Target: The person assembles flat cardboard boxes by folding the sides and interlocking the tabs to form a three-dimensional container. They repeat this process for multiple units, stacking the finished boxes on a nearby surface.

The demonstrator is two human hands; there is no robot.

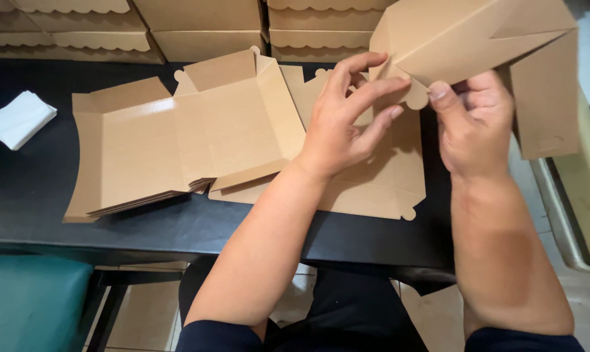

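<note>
Biggest risk we see here: the thin brown cardboard box blank (477,39), half folded and held up in the upper right of the frame, could crease in the wrong spot or tear at its little rounded tab (415,98) if the pinch gets too hard or the panels are forced off their score lines. It also hangs in the air with no support underneath, so a loose grip would let the flaps spring open or the whole piece drop.

Our left hand (347,117) is partly curled, fingers closed on the blank's lower edge right at that tab. Our right hand (474,124) is closed too, thumb pressed on the same edge just beside the tab, so both hands hold the one piece.

Below them on the black surface (34,189) a flat blank (379,182) lies under the hands, with a stack of pre-creased brown blanks (177,143) left of centre. A folded white cloth (17,117) sits far left, and finished scalloped boxes (197,26) line the top.
</note>
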